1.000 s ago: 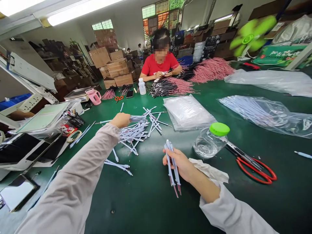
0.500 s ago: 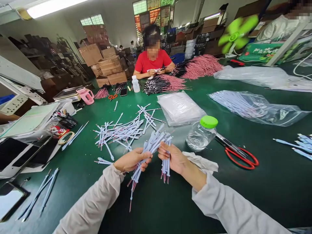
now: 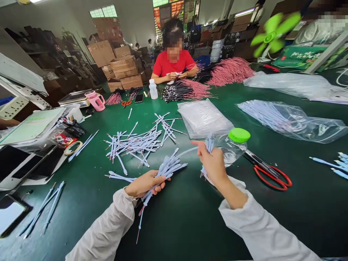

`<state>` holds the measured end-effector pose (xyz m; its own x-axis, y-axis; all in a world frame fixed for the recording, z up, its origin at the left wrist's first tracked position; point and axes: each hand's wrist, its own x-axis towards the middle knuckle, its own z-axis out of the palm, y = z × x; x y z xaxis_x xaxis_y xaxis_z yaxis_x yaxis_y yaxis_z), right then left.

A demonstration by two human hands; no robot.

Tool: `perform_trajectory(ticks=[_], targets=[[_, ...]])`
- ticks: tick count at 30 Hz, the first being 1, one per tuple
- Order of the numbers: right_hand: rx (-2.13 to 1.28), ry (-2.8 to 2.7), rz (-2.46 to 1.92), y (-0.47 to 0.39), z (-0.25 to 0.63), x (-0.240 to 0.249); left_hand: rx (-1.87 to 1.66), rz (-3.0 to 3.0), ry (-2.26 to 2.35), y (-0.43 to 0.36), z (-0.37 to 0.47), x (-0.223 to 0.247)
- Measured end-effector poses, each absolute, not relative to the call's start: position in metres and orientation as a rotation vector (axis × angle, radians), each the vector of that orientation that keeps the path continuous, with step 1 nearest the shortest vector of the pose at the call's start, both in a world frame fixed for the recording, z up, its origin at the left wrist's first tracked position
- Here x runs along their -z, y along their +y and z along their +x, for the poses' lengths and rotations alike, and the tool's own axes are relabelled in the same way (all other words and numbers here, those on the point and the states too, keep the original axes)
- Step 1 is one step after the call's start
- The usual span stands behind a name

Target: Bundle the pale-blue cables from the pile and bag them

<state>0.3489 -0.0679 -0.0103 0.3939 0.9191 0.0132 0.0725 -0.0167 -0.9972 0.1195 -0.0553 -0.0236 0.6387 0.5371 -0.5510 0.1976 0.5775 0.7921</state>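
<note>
Two bare hands work above a green surface [image 3: 174, 224], near the centre of the frame. The left hand [image 3: 144, 183] has its fingers closed around a larger bundle of pale blue strands [image 3: 168, 167], whose heads fan toward the upper right and whose thin reddish wire ends hang toward the lower left. The right hand [image 3: 214, 166], right of centre, has its fingers wrapped around a smaller bundle [image 3: 209, 143], held more upright. A single strand [image 3: 187, 151] spans the gap between the larger bundle and the right index finger; how firmly it is gripped cannot be told.

A loose pile [image 3: 134, 143] of similar strands lies crisscrossed left of centre. Behind the right hand, and partly hidden by it, is a clear jar [image 3: 234, 154] with a green lid [image 3: 239, 135]; a pale cloth [image 3: 237, 181] lies beside the right wrist, and red-handled scissors [image 3: 272, 179] rest farther right.

Good handling here probably calls for a light, steady left grip, loose enough to let one strand slide free without dragging its neighbours. The spanning strand is best drawn along its own length, since a sideways pull could snag the flared heads or bend the fine wires. The smaller bundle needs its heads level, and the right hand should avoid nudging the jar.
</note>
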Motion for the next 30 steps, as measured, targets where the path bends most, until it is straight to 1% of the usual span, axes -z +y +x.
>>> perform_trajectory(ticks=[2, 3, 4, 7, 9, 11, 13, 16, 18, 19, 21, 23, 25, 27, 30], targets=[[-0.479, -1.226, -1.515, -0.077, 0.343, 0.004, -0.262, 0.813, 0.907, -0.054, 0.122, 0.027], [-0.358, -1.396, -1.516, -0.083, 0.336, 0.002, -0.275, 0.739, 0.905, -0.054, 0.123, 0.028], [-0.344, -1.575, -1.500, -0.089, 0.327, 0.002, -0.279, 0.670, 0.898, -0.054, 0.125, 0.029], [-0.591, -2.074, -1.427, -0.110, 0.298, 0.003, -0.308, 0.547, 0.866, -0.054, 0.131, 0.029], [-0.743, -2.298, -1.360, -0.121, 0.285, 0.003, -0.339, 0.542, 0.857, -0.056, 0.135, 0.029], [-0.819, -2.407, -1.243, -0.126, 0.283, 0.000, -0.373, 0.586, 0.858, -0.057, 0.136, 0.030], [-0.849, -2.396, -1.171, -0.125, 0.291, -0.003, -0.376, 0.653, 0.872, -0.055, 0.134, 0.030], [-0.772, -2.272, -1.282, -0.112, 0.311, -0.003, -0.301, 0.713, 0.858, -0.051, 0.129, 0.026], [-0.744, -2.056, -1.416, -0.101, 0.320, 0.003, -0.233, 0.698, 0.823, -0.047, 0.125, 0.019], [-0.802, -1.874, -1.472, -0.096, 0.323, 0.007, -0.219, 0.692, 0.811, -0.046, 0.123, 0.016], [-1.103, -1.389, -1.496, -0.089, 0.325, 0.016, -0.248, 0.695, 0.791, -0.046, 0.119, 0.009], [-1.490, -0.883, -1.339, -0.087, 0.323, 0.023, -0.321, 0.698, 0.751, -0.048, 0.118, 0.006], [-1.749, -0.534, -1.086, -0.086, 0.319, 0.029, -0.374, 0.688, 0.677, -0.052, 0.119, 0.006], [-1.831, -0.392, -0.911, -0.083, 0.314, 0.032, -0.383, 0.673, 0.589, -0.058, 0.123, 0.009], [-1.819, -0.379, -0.857, -0.071, 0.308, 0.037, -0.337, 0.654, 0.466, -0.065, 0.130, 0.015]])
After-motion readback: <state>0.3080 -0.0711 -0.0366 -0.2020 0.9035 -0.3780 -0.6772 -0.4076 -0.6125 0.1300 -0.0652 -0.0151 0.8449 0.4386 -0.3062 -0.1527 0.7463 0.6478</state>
